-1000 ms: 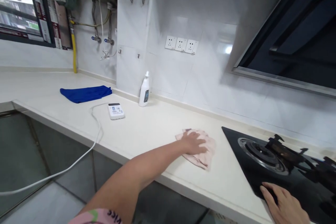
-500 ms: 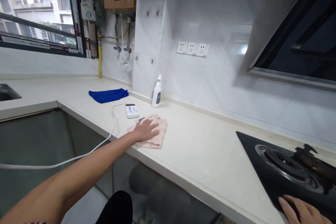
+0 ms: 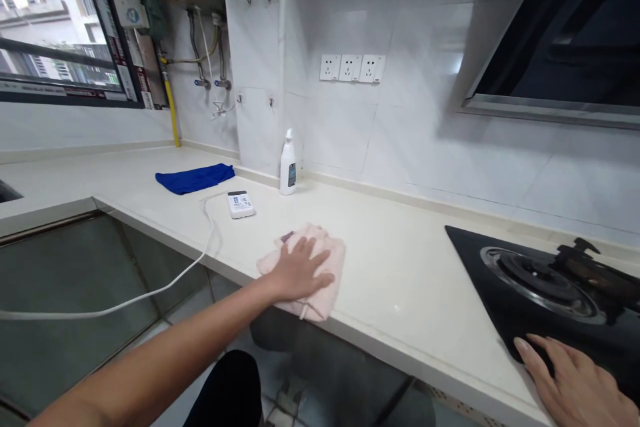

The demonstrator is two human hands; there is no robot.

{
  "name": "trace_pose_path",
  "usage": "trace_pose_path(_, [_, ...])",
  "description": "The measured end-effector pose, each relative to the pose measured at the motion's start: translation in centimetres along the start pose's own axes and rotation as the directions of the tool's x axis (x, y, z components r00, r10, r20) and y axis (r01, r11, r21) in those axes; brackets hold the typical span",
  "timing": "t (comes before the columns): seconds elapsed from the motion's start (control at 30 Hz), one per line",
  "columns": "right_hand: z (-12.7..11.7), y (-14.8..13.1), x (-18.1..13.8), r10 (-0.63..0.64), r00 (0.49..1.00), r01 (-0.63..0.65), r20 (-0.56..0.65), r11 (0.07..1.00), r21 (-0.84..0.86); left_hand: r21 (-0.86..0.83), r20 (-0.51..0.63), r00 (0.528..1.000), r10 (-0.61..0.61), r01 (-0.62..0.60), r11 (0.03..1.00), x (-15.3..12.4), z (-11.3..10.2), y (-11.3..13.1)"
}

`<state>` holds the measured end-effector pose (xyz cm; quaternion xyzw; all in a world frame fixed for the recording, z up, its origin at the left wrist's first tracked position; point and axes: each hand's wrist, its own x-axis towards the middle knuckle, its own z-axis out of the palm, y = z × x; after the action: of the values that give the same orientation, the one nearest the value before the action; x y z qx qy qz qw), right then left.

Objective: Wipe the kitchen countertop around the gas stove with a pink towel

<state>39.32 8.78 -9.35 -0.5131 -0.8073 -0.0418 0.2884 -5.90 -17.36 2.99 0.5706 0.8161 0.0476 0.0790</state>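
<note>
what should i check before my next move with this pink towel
1. Left hand palm down on the pink towel: ok
2. Towel lying smooth: not ok, it is bunched in folds
3. Towel fully on the white countertop, near the front edge: ok
4. White cable from the white device apart from the towel: ok
5. White bottle upright by the wall: ok
6. Black gas hob under the right hand cool and off: cannot tell, no flame shows
</note>
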Motion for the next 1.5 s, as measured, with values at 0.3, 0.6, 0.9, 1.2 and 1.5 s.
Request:
trace_pose_path(0.3, [-0.4, 0.2, 0.7, 0.027, 1.000, -0.028, 0.006, 0.998, 0.047, -0.184, 0.084, 0.862, 0.500, -0.480, 0.858, 2.5, 4.0, 14.9])
trace_pose_path(0.6, [-3.7, -13.4, -2.0, -0.245, 0.955, 0.287, -0.169, 0.907, 0.307, -0.348, -0.110, 0.804, 0.585, -0.582, 0.735, -0.1, 3.7, 11.1])
trace_pose_path(0.9, [-4.4, -29.5, -1.8, -0.476, 0.779, 0.397, 0.408, 0.878, 0.266, -0.141, -0.560, 0.776, 0.290, -0.434, 0.890, 2.6, 4.2, -2.7])
trace_pose_path(1.2, [-4.6, -20.2, -3.6, -0.581, 0.811, 0.559, 0.072, 0.805, 0.201, -0.047, -0.510, 0.827, 0.237, -0.302, 0.952, 3.4, 6.4, -5.4])
trace_pose_path(1.5, [-7.7, -2.8, -4.6, -0.140, 0.936, 0.153, -0.323, 0.988, 0.015, 0.110, -0.532, 0.785, 0.317, -0.307, 0.945, 3.6, 7.3, -5.4])
